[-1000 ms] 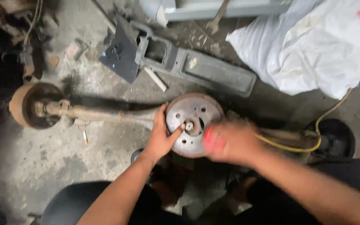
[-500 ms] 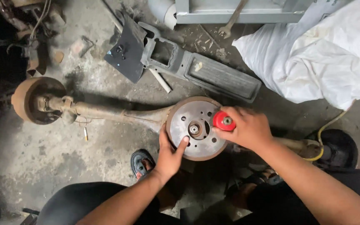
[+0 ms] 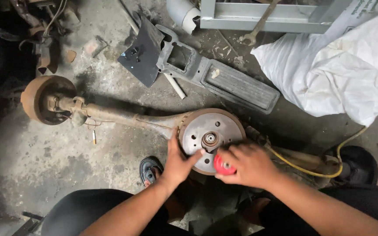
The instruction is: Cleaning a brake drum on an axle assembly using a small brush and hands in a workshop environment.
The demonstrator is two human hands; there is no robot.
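Note:
A rusty axle lies across the concrete floor, with a brake drum at its far left end. Its near end carries a round metal hub plate with a bearing in the centre. My left hand rests on the plate's lower left rim, fingers spread against its face. My right hand grips a small red round-headed tool and presses it on the plate's lower right face. Part of the plate's lower edge is hidden by both hands.
A grey metal footboard and a dark bent plate lie behind the axle. A white sack sits at the right, a yellow hose runs beside it. A sandalled foot is below the plate. A spanner lies near a metal frame.
My right hand moved the red tool from the plate's upper right down to its lower right. My left hand shifted slightly along the lower left rim.

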